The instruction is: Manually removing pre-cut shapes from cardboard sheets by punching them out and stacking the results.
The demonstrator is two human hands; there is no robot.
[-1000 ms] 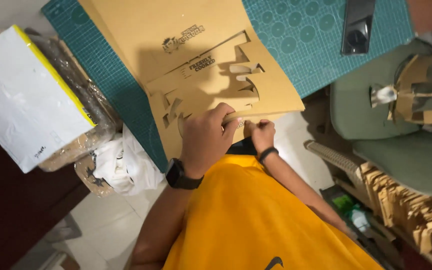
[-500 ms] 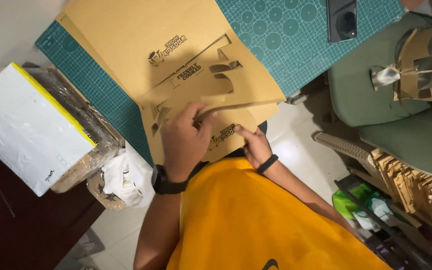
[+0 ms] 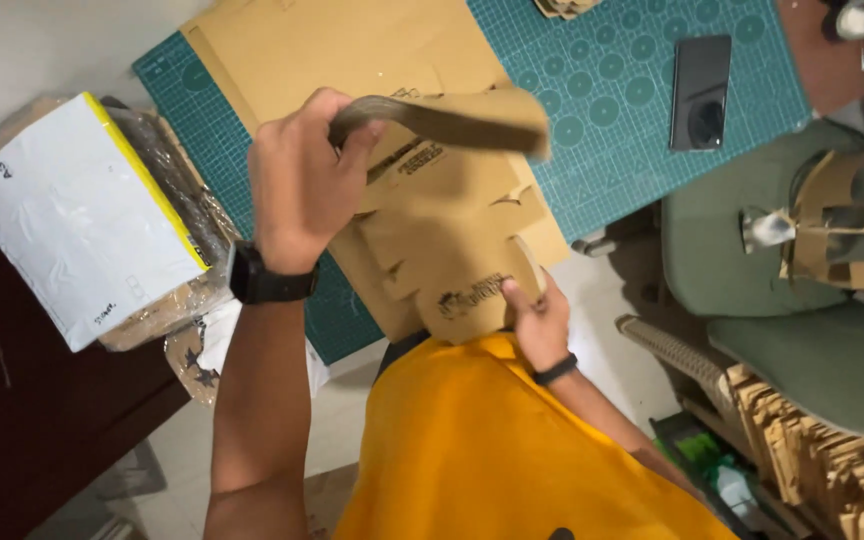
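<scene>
The left hand (image 3: 302,185) has risen off the sheet, fingers clamped on a blurred brown cardboard strip (image 3: 452,120) lying left-to-right above the flat die-cut cardboard sheet (image 3: 452,250); the right hand (image 3: 537,320) pinches that sheet's near edge.

lifted cardboard strip (image 3: 452,120) motion-blurred, phone (image 3: 702,92) details unreadable

Two hands (image 3: 302,190) (image 3: 537,325), one phone (image 3: 700,92), one cutting mat (image 3: 612,120), two green chairs (image 3: 722,250) (image 3: 832,370).

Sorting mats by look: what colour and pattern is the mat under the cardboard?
Teal-green cutting mat with a grid and circles; head view.
</scene>
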